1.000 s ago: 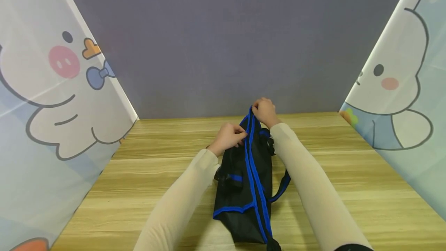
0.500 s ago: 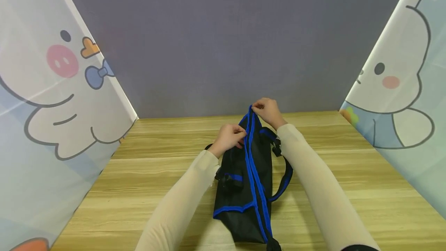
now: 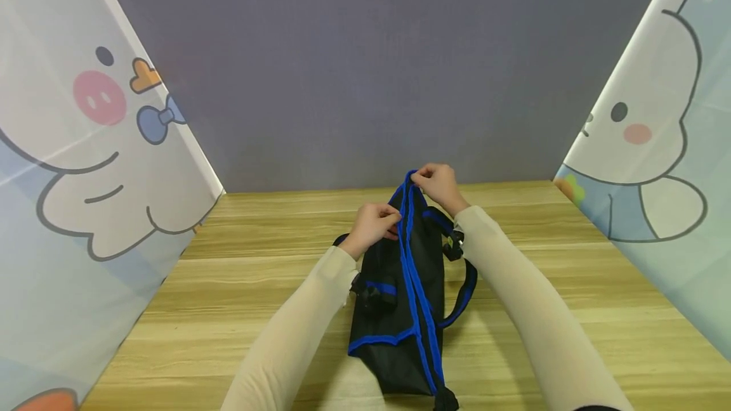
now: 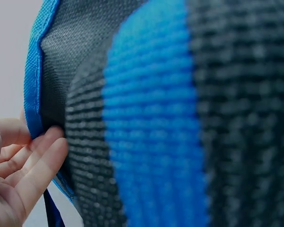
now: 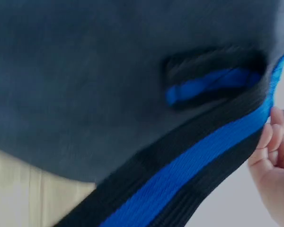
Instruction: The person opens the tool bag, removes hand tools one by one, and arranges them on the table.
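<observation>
While both hands work at its upper edges, a black bag [image 3: 394, 316] with blue trim [image 3: 421, 300] sits on the wood-grained bench [image 3: 257, 259], a little right of the middle, its long trimmed edges running side by side from near to far. At the left, the left hand [image 3: 371, 228] pinches the left edge between thumb and fingers, somewhat short of the far end; in the left wrist view the fingers are only slightly bent against the cloth. Farther off and to the right, the right hand [image 3: 440, 186] has its thumb and forefinger closed on the edge at the bag's far tip, with the other fingers curled. A black strap with a blue stripe [image 3: 469, 290] loops out from the bag's right side, near the right sleeve [image 3: 525, 284], and a black bunched piece [image 3: 445, 399] lies at the bag's near end. Beyond the bench rises a plain grey backdrop [image 3: 365, 68], flanked by a left panel [image 3: 74, 144] printed with a pink-snouted cartoon animal and a right panel [image 3: 639, 144] showing a white cartoon figure in blue.
</observation>
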Tool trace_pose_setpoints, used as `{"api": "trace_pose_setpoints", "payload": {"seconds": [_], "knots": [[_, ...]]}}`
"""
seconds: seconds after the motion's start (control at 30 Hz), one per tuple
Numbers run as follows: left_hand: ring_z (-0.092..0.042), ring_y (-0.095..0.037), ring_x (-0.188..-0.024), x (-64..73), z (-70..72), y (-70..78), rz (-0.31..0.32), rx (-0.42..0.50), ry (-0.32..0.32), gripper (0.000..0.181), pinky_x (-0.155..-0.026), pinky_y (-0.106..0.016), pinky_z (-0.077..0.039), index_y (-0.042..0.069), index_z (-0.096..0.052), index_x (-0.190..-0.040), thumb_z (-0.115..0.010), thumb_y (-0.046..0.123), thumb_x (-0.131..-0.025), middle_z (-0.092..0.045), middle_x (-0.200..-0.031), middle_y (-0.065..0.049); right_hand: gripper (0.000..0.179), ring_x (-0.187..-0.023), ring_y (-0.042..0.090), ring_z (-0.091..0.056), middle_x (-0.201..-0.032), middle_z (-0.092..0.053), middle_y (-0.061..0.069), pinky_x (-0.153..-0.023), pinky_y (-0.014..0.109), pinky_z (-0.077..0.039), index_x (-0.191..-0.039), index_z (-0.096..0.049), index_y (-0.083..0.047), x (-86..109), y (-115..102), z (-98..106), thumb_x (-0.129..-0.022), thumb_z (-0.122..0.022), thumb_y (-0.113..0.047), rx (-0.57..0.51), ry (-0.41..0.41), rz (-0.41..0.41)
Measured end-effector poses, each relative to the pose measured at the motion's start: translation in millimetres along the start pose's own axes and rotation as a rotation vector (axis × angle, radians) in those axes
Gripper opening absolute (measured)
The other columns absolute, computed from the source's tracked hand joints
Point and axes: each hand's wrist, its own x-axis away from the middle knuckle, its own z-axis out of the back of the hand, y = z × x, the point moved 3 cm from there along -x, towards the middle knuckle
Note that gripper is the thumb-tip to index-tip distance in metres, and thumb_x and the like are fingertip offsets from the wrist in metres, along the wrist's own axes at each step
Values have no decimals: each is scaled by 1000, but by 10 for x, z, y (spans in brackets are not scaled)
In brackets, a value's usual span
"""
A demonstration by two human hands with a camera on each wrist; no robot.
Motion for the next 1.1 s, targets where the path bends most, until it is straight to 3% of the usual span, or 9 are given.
{"api": "trace_pose_setpoints", "payload": {"seconds": [0.13, 0.23, 0.47, 0.63, 1.1], "knots": [[-66, -14, -63, 1, 5, -14, 22, 33, 17, 15, -64, -33, -62, -11, -70, -101, -61, -1, -96, -71, -87, -19, 20, -58, 12, -59, -70, -68, 5, -63, 31, -59, -86, -71, 5, -11, 5, -10, -90, -61, -12, -151, -19, -176], [-66, -14, -63, 2, 2, -15, 24, 37, 18, 15, -64, -33, -62, -11, -70, -101, -61, 0, -96, -71, -88, -20, 22, -59, 11, -59, -69, -67, 3, -69, 37, -61, -88, -71, 7, -5, -19, -9, -90, -60, -13, -192, -72, -248], [-65, -15, -62, -6, 12, -36, 27, 55, 9, 16, -65, -33, -62, -11, -69, -103, -60, 1, -97, -70, -88, -19, 23, -60, 14, -59, -70, -66, 2, -69, 36, -59, -93, -72, 9, 31, -136, 22, -94, -59, -11, -122, -251, -238], [-66, -15, -62, -15, 24, -37, 23, 50, 14, 17, -64, -34, -62, -10, -69, -102, -59, 2, -98, -71, -87, -18, 21, -59, 13, -57, -71, -65, 3, -62, 29, -55, -94, -71, 9, 90, -209, 53, -96, -59, -8, -108, -356, -229], [-63, -13, -62, -12, 65, -69, 49, 139, 35, 17, -66, -33, -62, -13, -69, -103, -59, 0, -97, -69, -84, -13, 18, -60, 11, -56, -71, -66, 2, -56, 23, -54, -98, -69, 11, 322, -304, 51, -97, -59, -4, -221, -533, -221]]}}
